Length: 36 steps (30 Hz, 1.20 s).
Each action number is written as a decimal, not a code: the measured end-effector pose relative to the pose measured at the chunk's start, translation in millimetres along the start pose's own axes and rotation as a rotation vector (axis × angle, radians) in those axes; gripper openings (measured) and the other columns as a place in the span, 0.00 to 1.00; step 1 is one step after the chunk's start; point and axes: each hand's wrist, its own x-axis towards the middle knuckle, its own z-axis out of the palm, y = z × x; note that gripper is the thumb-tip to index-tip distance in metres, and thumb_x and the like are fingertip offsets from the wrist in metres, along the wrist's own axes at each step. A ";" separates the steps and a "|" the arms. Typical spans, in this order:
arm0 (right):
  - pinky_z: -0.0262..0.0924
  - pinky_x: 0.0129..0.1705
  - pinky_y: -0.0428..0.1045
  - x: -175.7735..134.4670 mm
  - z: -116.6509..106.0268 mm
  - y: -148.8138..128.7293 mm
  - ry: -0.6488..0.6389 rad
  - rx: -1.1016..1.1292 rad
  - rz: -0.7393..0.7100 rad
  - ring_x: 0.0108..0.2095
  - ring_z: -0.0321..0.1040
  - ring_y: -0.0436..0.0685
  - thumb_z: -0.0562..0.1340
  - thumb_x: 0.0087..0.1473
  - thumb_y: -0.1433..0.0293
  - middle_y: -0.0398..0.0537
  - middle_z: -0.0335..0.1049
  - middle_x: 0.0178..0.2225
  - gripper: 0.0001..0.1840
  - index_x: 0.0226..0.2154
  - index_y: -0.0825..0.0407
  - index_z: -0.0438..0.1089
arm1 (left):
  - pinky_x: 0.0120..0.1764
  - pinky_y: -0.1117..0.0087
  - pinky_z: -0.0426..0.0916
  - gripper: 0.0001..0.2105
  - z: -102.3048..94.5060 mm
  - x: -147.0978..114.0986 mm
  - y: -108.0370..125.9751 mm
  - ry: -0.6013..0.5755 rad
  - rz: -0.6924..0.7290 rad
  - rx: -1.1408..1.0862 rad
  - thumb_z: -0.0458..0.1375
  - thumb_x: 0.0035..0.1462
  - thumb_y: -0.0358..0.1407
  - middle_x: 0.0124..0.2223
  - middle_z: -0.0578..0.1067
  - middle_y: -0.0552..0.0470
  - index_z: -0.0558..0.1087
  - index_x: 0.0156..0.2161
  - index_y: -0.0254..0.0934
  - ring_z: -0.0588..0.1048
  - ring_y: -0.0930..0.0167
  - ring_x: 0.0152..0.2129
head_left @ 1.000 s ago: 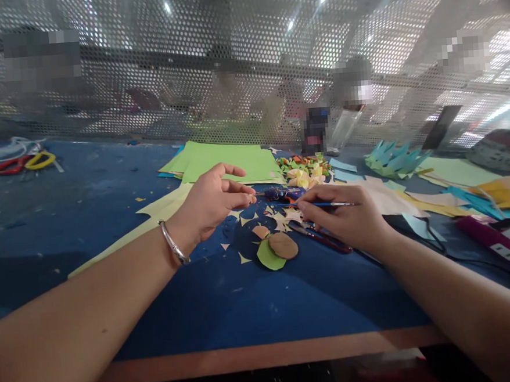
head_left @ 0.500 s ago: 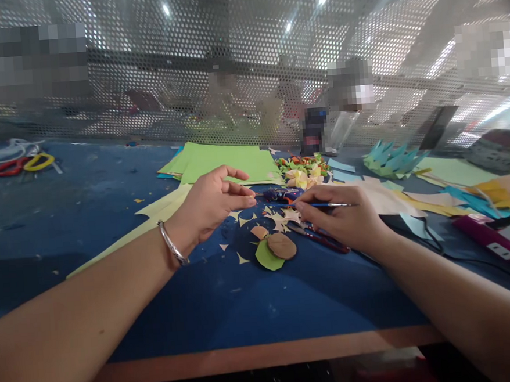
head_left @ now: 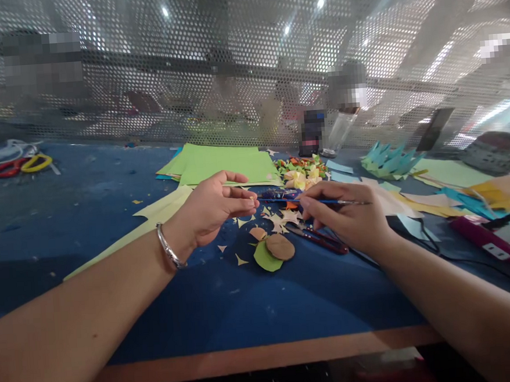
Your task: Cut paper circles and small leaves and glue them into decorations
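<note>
My left hand [head_left: 215,208], with a silver bangle, pinches thumb and forefinger on something tiny and pale that I cannot make out. From the other side, my right hand [head_left: 346,211] grips a thin blue paintbrush [head_left: 277,200], held level. Its handle end reaches to the left fingertips, and the silver part points right. Under the hands lie star-like pale paper offcuts [head_left: 278,221]. Nearer me are a brown paper disc [head_left: 280,247], partly over a green paper disc [head_left: 266,259], and a small peach paper piece [head_left: 258,233]. Scissors [head_left: 322,238] with dark red handles lie beneath my right hand.
Behind the hands are green paper sheets [head_left: 222,161] and a pile of folded paper bits [head_left: 303,170]. A teal spiky paper piece [head_left: 390,161], a purple power strip [head_left: 480,236] and cables lie right. Red and yellow scissors handles [head_left: 21,165] sit far left. A perforated screen [head_left: 142,76] rises behind.
The blue paintbrush has come to the left fingertips, and more of its silver end shows past my right hand. My right hand has shifted slightly right. My left hand stays nearly still.
</note>
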 end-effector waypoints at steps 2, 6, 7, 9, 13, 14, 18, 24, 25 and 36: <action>0.61 0.25 0.45 -0.4 -0.7 -3.1 0.007 0.012 -0.015 0.23 0.68 0.50 0.64 0.59 0.67 0.44 0.74 0.25 0.11 0.26 0.51 0.73 | 0.40 0.65 0.76 0.19 0.4 -0.3 0.1 -0.006 0.000 -0.006 0.66 0.52 0.20 0.37 0.79 0.47 0.68 0.48 0.33 0.79 0.69 0.33; 0.60 0.24 0.44 -0.8 -1.6 -5.4 0.019 0.011 -0.034 0.22 0.68 0.48 0.64 0.59 0.68 0.44 0.74 0.25 0.12 0.25 0.52 0.73 | 0.39 0.67 0.75 0.19 2.4 -1.9 2.4 0.007 -0.009 0.000 0.65 0.52 0.20 0.38 0.79 0.45 0.68 0.48 0.32 0.80 0.69 0.33; 0.60 0.24 0.44 -0.8 -1.9 -5.5 0.024 0.011 -0.035 0.22 0.68 0.48 0.64 0.59 0.68 0.44 0.74 0.25 0.12 0.25 0.52 0.73 | 0.39 0.67 0.75 0.19 2.6 -2.1 2.9 0.012 -0.007 -0.002 0.65 0.52 0.20 0.38 0.80 0.45 0.68 0.48 0.32 0.80 0.69 0.33; 0.60 0.24 0.44 -0.9 -2.1 -5.3 0.028 0.015 -0.041 0.21 0.67 0.48 0.64 0.60 0.68 0.43 0.74 0.24 0.12 0.25 0.52 0.74 | 0.38 0.68 0.75 0.20 2.5 -2.1 3.5 0.019 -0.004 -0.010 0.66 0.52 0.20 0.38 0.80 0.45 0.68 0.48 0.32 0.80 0.69 0.33; 0.61 0.24 0.44 -1.7 -1.3 -3.8 0.008 0.021 -0.060 0.21 0.67 0.47 0.64 0.60 0.68 0.43 0.75 0.25 0.10 0.28 0.51 0.75 | 0.39 0.68 0.74 0.20 1.7 -0.6 3.4 0.032 -0.008 -0.019 0.66 0.51 0.19 0.37 0.80 0.45 0.68 0.48 0.33 0.79 0.70 0.34; 0.61 0.24 0.44 -2.0 -1.0 -3.2 0.002 0.021 -0.061 0.21 0.68 0.47 0.64 0.60 0.68 0.43 0.75 0.26 0.10 0.28 0.51 0.75 | 0.39 0.68 0.74 0.20 1.6 -0.1 3.3 0.032 -0.009 -0.023 0.65 0.51 0.19 0.38 0.80 0.45 0.68 0.48 0.33 0.79 0.70 0.34; 0.61 0.24 0.45 -3.2 -0.7 -1.2 -0.002 0.020 -0.059 0.21 0.68 0.47 0.63 0.61 0.68 0.43 0.75 0.26 0.10 0.29 0.51 0.75 | 0.41 0.68 0.74 0.18 1.0 0.7 3.1 0.028 -0.006 -0.043 0.64 0.53 0.19 0.38 0.80 0.44 0.68 0.47 0.33 0.80 0.69 0.35; 0.62 0.26 0.45 -3.7 -1.6 -3.0 0.001 0.012 -0.044 0.21 0.68 0.47 0.63 0.61 0.68 0.43 0.75 0.26 0.10 0.28 0.51 0.75 | 0.42 0.65 0.75 0.16 -0.1 -0.1 2.5 0.012 0.003 -0.063 0.64 0.53 0.20 0.37 0.80 0.45 0.68 0.46 0.33 0.79 0.69 0.33; 0.62 0.26 0.45 -3.7 -1.4 -3.5 0.004 0.015 -0.042 0.21 0.68 0.47 0.63 0.61 0.68 0.43 0.75 0.26 0.10 0.28 0.51 0.75 | 0.42 0.65 0.74 0.16 -0.2 0.0 2.4 0.012 0.003 -0.060 0.64 0.53 0.21 0.37 0.80 0.45 0.68 0.45 0.33 0.79 0.69 0.33; 0.61 0.24 0.44 -3.6 1.1 -5.0 -0.021 0.026 -0.034 0.21 0.67 0.48 0.63 0.61 0.67 0.44 0.75 0.26 0.10 0.29 0.52 0.75 | 0.41 0.65 0.74 0.17 1.4 -1.0 2.1 0.037 0.068 0.105 0.64 0.51 0.20 0.37 0.79 0.47 0.68 0.46 0.33 0.78 0.71 0.32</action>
